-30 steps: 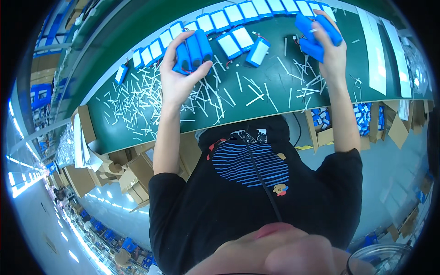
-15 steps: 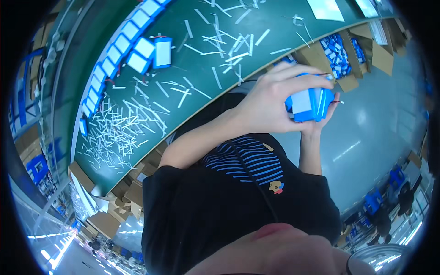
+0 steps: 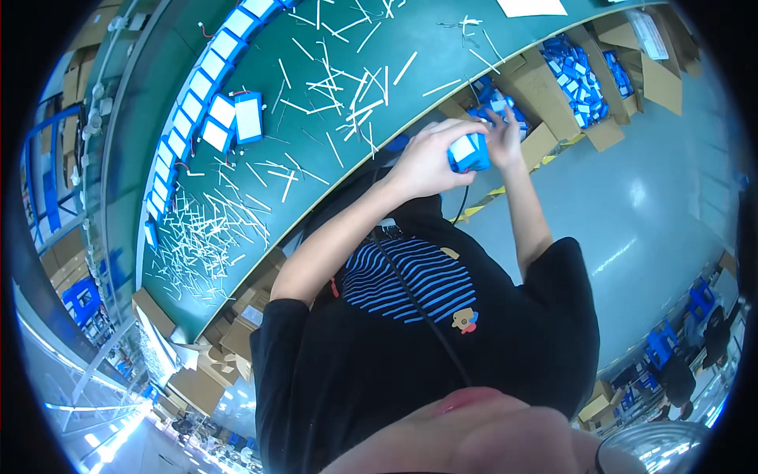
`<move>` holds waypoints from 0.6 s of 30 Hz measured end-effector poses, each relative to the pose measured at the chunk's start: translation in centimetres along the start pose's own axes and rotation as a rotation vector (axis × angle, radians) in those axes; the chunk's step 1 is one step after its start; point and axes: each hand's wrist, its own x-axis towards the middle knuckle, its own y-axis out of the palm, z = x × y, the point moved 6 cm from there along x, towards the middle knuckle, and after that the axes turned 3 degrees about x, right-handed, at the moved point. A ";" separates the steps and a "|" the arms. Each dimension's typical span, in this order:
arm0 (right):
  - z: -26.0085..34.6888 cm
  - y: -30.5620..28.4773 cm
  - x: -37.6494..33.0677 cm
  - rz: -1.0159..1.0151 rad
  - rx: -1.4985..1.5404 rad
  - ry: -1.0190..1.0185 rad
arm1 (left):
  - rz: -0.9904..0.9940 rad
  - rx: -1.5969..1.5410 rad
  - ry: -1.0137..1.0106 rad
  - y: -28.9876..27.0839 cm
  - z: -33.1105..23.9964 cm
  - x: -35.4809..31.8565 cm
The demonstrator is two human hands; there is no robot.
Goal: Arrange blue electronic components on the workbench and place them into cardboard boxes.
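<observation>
My left hand (image 3: 428,160) is closed around a small bundle of blue battery packs (image 3: 469,153) with white labelled faces, held in front of my chest beyond the table's edge. How many packs it grips is partly hidden by the fingers. Just right of the bundle, my right hand (image 3: 505,144) has its fingers spread and raised, with nothing visible in them. Behind those fingers, more blue packs (image 3: 496,101) lie in a cardboard box beside the table.
A curved row of blue packs (image 3: 189,101) lines the green table's (image 3: 292,150) far left side, with loose packs (image 3: 249,118) beside it. White strips (image 3: 205,241) are scattered and heaped there. Another carton of packs (image 3: 580,91) stands at the right.
The left hand has moved left and nearer the table with the packs. My right hand has come off the bundle and opened beside it, over the box.
</observation>
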 end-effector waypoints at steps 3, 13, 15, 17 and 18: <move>-4.4 4.7 -5.9 0.720 0.439 0.440 | 0.089 0.206 0.076 2.2 -0.4 2.2; -3.6 -0.4 -4.8 0.504 0.430 -0.075 | 0.101 0.625 0.516 4.4 -3.5 2.5; -2.0 -4.2 -0.8 0.503 0.439 -0.180 | -0.020 0.700 0.552 0.9 -5.6 1.3; -1.3 -4.8 1.7 0.620 0.729 0.302 | -0.026 0.675 0.447 -4.2 -6.8 -1.8; 1.4 -7.2 3.3 0.690 0.838 0.303 | -0.075 0.603 0.458 -6.9 -7.6 -2.9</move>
